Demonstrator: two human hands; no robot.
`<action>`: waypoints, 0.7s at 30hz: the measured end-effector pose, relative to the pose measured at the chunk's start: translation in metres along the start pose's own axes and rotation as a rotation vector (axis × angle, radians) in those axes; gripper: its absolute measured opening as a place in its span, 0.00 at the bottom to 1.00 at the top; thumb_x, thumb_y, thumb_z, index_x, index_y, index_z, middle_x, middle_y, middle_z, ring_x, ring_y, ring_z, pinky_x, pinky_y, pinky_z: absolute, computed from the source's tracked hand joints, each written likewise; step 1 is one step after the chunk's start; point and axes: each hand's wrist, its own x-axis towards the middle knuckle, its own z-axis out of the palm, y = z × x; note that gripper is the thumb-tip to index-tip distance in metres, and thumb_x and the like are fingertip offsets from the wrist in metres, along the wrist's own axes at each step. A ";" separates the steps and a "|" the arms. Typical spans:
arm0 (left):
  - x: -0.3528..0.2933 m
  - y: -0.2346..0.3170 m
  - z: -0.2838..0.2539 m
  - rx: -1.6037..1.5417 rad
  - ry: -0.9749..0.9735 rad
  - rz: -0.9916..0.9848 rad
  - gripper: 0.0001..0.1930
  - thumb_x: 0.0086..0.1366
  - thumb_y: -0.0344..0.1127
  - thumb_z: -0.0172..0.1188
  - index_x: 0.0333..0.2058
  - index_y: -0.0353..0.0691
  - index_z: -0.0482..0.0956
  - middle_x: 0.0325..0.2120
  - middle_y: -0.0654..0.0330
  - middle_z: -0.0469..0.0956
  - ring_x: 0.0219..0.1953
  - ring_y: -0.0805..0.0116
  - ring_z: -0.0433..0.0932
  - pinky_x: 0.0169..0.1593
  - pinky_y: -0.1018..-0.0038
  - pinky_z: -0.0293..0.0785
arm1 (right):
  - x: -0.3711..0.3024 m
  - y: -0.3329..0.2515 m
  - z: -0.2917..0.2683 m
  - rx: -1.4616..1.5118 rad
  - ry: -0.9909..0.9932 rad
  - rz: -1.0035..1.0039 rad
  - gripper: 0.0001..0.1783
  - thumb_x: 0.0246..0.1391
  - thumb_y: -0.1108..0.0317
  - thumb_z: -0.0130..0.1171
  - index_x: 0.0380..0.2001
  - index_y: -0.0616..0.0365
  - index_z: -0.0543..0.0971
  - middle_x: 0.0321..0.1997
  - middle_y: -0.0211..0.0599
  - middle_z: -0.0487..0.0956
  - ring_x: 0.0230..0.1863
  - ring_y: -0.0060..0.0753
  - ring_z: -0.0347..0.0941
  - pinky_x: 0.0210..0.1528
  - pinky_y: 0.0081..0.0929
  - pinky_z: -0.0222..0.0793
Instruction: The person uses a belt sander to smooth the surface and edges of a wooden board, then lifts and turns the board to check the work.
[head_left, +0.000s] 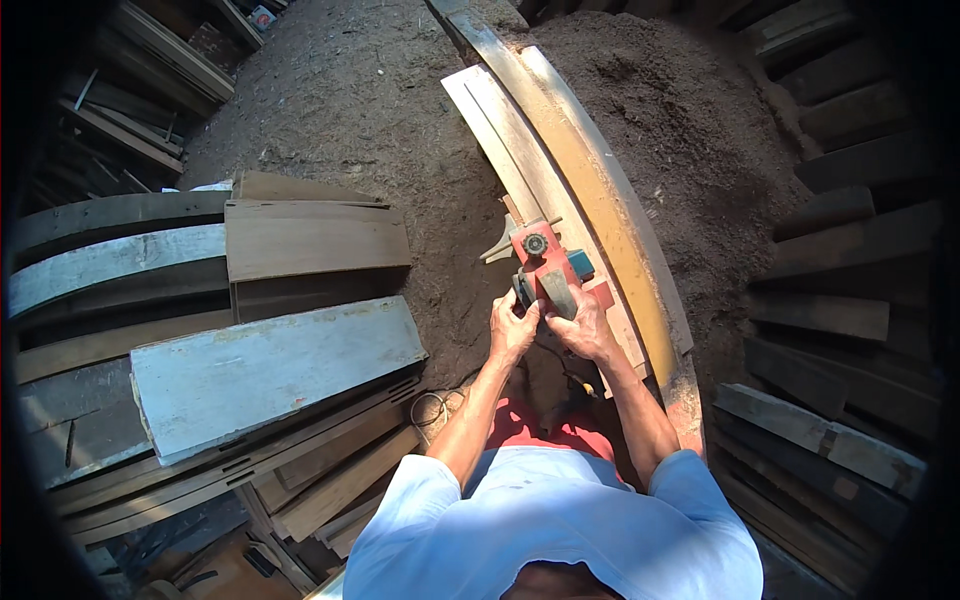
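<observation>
A red electric hand planer [533, 240] with a round dark knob at its front rests over a pale wooden board [535, 180], in front of me. My right hand [583, 328] is closed around the planer's grey rear handle. On the machine's left side, my left hand [512, 326] has its fingers closed at a black part near the handle. The thumbs of both hands come close together. A teal part shows on the planer's right side. The planer's underside is hidden from here.
A long yellowish timber beam [590, 190] runs along the board's right side. To the left stand stacked planks, topped by a pale blue-white board [285, 370]. More planks [850, 240] lean at the right. Shavings [690, 110] cover the ground; a cable [428, 408] lies by my legs.
</observation>
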 end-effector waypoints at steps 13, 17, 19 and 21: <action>0.082 -0.016 -0.020 -0.076 0.040 0.117 0.16 0.64 0.42 0.66 0.46 0.38 0.83 0.35 0.51 0.84 0.38 0.61 0.82 0.45 0.64 0.77 | 0.069 -0.032 0.011 -0.022 -0.007 0.060 0.23 0.45 0.64 0.64 0.43 0.67 0.78 0.38 0.55 0.82 0.42 0.50 0.81 0.47 0.40 0.75; 0.104 0.003 -0.030 -0.236 -0.074 0.056 0.17 0.64 0.43 0.66 0.46 0.38 0.83 0.35 0.52 0.85 0.39 0.60 0.82 0.45 0.64 0.77 | 0.096 -0.028 0.015 -0.054 0.010 0.052 0.23 0.46 0.63 0.64 0.44 0.68 0.78 0.39 0.57 0.82 0.42 0.52 0.81 0.47 0.41 0.75; 0.119 0.002 -0.035 -0.222 -0.083 0.051 0.18 0.65 0.43 0.66 0.48 0.38 0.82 0.37 0.55 0.84 0.42 0.64 0.79 0.48 0.66 0.75 | 0.105 -0.030 0.019 -0.075 0.014 0.026 0.23 0.46 0.63 0.64 0.44 0.68 0.78 0.39 0.58 0.82 0.42 0.54 0.81 0.47 0.42 0.75; 0.133 -0.002 -0.041 -0.075 -0.006 0.118 0.16 0.68 0.40 0.65 0.48 0.35 0.82 0.37 0.62 0.85 0.38 0.75 0.79 0.46 0.73 0.76 | 0.125 -0.037 0.021 -0.090 0.015 0.006 0.23 0.46 0.64 0.64 0.44 0.68 0.78 0.39 0.59 0.82 0.42 0.55 0.81 0.46 0.42 0.76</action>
